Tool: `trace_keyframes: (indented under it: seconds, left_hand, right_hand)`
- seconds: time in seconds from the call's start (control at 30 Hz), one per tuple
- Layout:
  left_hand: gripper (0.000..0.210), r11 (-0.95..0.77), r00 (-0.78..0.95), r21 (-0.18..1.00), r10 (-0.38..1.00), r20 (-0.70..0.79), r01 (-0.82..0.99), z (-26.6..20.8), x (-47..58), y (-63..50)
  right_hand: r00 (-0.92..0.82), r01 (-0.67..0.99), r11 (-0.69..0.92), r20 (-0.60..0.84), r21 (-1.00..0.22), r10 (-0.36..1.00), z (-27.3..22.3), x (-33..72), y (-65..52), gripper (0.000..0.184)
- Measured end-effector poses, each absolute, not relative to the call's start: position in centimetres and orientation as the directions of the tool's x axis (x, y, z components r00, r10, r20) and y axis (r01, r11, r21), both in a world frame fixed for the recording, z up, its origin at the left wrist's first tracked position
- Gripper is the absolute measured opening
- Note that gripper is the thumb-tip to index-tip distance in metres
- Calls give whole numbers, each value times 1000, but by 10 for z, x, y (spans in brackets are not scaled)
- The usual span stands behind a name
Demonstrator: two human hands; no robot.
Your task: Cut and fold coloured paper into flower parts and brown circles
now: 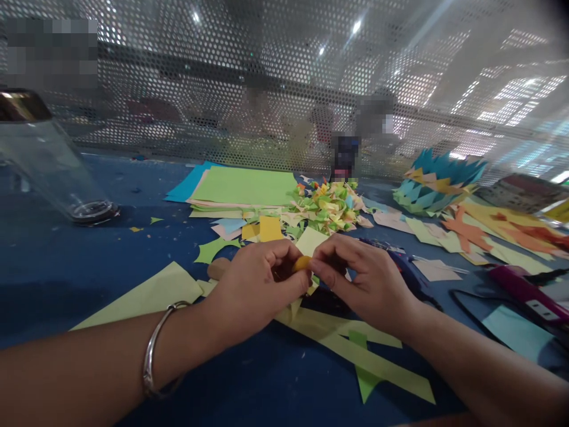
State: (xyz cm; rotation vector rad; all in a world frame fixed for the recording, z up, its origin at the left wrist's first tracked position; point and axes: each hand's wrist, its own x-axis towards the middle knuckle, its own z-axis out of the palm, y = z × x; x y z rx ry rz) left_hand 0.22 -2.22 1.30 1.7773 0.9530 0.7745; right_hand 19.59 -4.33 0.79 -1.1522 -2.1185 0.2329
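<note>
Between my two hands is a small curled piece of yellow paper [302, 263], pinched from both sides by the fingertips. My left hand [260, 279], with a silver bangle on the wrist, has its fingers closed round the left end. My right hand [362, 279] grips the right end between thumb and forefinger. Pale green paper strips [347, 344] lie on the blue table below my hands. Just beyond them rest a flat yellow paper square [270, 228] and a heap of small paper scraps [333, 207].
A clear bottle [48, 172] stands at left. Stacked coloured sheets [244, 185] lie at the back, before a perforated metal screen [200, 89]. To the right are a layered paper crown shape [438, 184], a dark blue tool [406, 270], a purple power strip [524, 293] and cables.
</note>
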Motion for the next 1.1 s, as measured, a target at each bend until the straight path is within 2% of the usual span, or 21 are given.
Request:
trace_keyframes:
  seconds: [0.1,0.3,0.67,0.8,0.9,1.03,1.1]
  left_hand:
    - [13,-281,504,920,856,112,272,13,2,-23]
    - [11,-199,471,958,879,82,205,14,3,-25]
    - [8,-278,442,926,885,144,255,15,3,-24]
    - [9,-268,418,926,898,139,267,12,0,-19]
    - [5,-311,393,912,900,191,268,8,-2,-16]
    - [23,-385,444,897,858,259,220,5,-2,-16]
    - [23,-393,491,896,834,253,206,5,-2,-17]
  right_hand:
    - [-379,651,599,485,-465,788,9,196,-45,14]
    - [-390,615,604,470,-507,792,11,198,-48,10]
    - [-377,638,587,463,-499,803,12,195,-47,7]
    - [-313,655,534,451,-535,836,12,197,-45,8]
    - [-322,649,526,428,-550,844,11,196,-43,9]
    - [-357,636,535,403,-556,843,8,194,-42,8]
    - [-372,637,536,389,-553,843,7,193,-41,8]
